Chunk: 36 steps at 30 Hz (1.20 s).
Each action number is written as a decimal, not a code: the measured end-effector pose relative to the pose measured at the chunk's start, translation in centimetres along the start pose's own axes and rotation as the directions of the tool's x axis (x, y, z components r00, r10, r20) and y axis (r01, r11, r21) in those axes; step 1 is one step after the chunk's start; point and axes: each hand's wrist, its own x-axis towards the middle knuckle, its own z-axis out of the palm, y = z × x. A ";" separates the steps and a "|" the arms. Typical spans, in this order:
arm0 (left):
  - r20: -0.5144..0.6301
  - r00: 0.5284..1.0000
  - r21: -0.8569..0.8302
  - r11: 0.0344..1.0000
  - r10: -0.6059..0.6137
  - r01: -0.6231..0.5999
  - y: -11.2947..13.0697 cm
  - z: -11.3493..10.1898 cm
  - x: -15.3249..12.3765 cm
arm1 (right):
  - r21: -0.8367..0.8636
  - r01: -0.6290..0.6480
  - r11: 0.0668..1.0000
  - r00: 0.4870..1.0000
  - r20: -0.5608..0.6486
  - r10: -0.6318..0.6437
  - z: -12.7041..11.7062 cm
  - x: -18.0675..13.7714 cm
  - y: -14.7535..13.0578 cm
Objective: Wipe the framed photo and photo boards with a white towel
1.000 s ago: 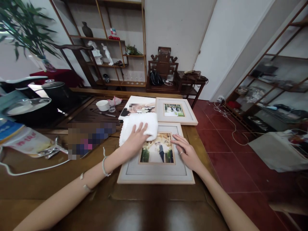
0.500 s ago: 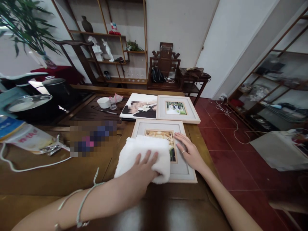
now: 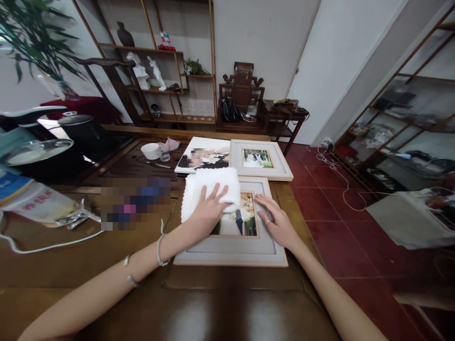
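Note:
My left hand [image 3: 210,212] presses a folded white cloth [image 3: 199,189] onto the upper left of a framed picture, fingers spread over the cloth and the thumb partly hidden at its fold. The picture frame [image 3: 231,255] lies flat on the wooden table, with pale wood edges and a wide light mat. The cloth hides part of its photo [image 3: 250,215]. My right hand [image 3: 279,221] rests open on the frame's right side, fingers stretched out and a ring on one finger.
Behind lie a second framed picture [image 3: 280,166] and a white-edged photo panel [image 3: 188,156]. Left of them are a white bowl [image 3: 151,151], a blurred-out object [image 3: 137,203], a packet [image 3: 39,201], a white cable [image 3: 53,248] and pots [image 3: 80,128]. The table's right edge borders a red tiled floor [image 3: 330,241].
My left hand has moved the cloth up and away from me across the frame, baring the lower part of the photo. My right hand stays in place on the frame.

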 end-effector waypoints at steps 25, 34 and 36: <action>-0.042 0.997 0.066 0.996 -0.058 0.061 0.5 0.4 3.0 | -0.003 -0.006 1.000 1.000 0.008 0.006 0.0 0.0 0.0; 0.308 0.937 -0.020 0.986 0.162 -0.164 3.7 -3.1 -1.0 | -0.001 -0.022 1.000 1.000 0.020 0.022 0.0 0.1 -0.1; 0.433 0.868 -0.093 0.969 0.245 -0.227 5.4 -5.0 -2.5 | 0.009 -0.020 1.000 1.000 0.019 0.020 0.0 0.1 -0.2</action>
